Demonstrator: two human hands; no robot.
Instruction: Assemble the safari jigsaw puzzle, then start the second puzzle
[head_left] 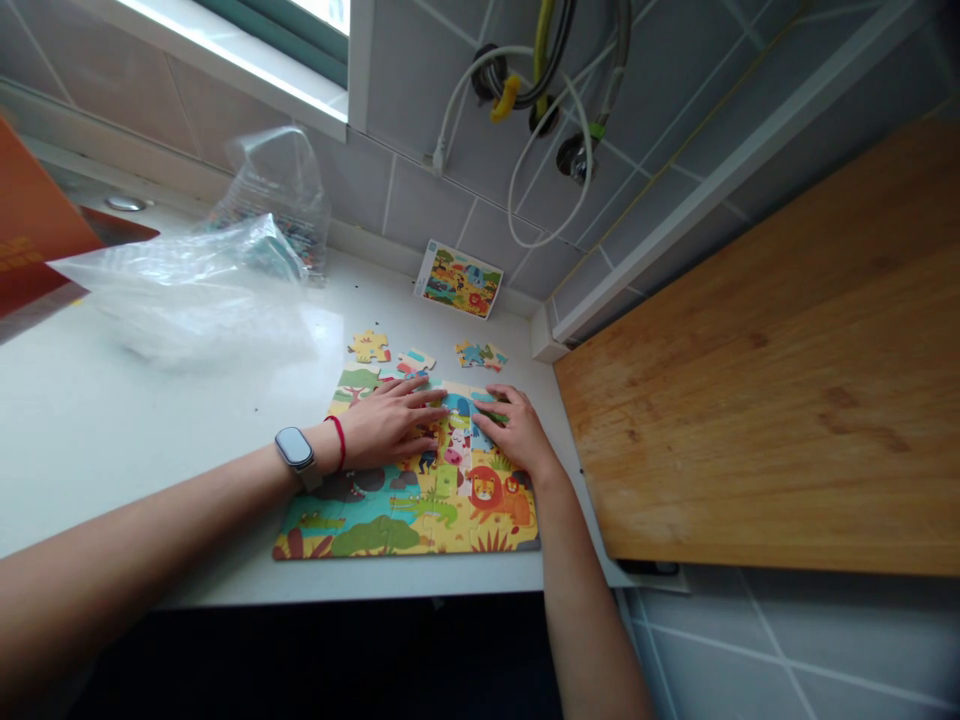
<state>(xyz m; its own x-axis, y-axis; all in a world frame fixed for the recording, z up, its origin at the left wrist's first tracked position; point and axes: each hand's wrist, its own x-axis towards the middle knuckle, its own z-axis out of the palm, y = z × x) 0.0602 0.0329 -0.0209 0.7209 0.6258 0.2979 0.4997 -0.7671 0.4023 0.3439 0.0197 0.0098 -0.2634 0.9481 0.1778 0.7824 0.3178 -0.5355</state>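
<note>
A colourful animal jigsaw puzzle (409, 515) lies partly assembled on the white counter (112, 420). My left hand (386, 422) rests flat on its upper middle, fingers stretched out, with a watch and a red band on the wrist. My right hand (514, 428) presses flat on the upper right pieces, fingers spread. Loose puzzle pieces lie just beyond: one yellow piece (369, 346), one pale piece (415, 360) and a blue pair (481, 354). A small reference picture card (459, 279) leans against the tiled wall.
Crumpled clear plastic bags (225, 270) sit at the back left beside an orange box (34, 225). A wooden board (780, 370) fills the right side. Cables and hoses (540, 90) hang from the tiled wall above. The counter's front edge runs just below the puzzle.
</note>
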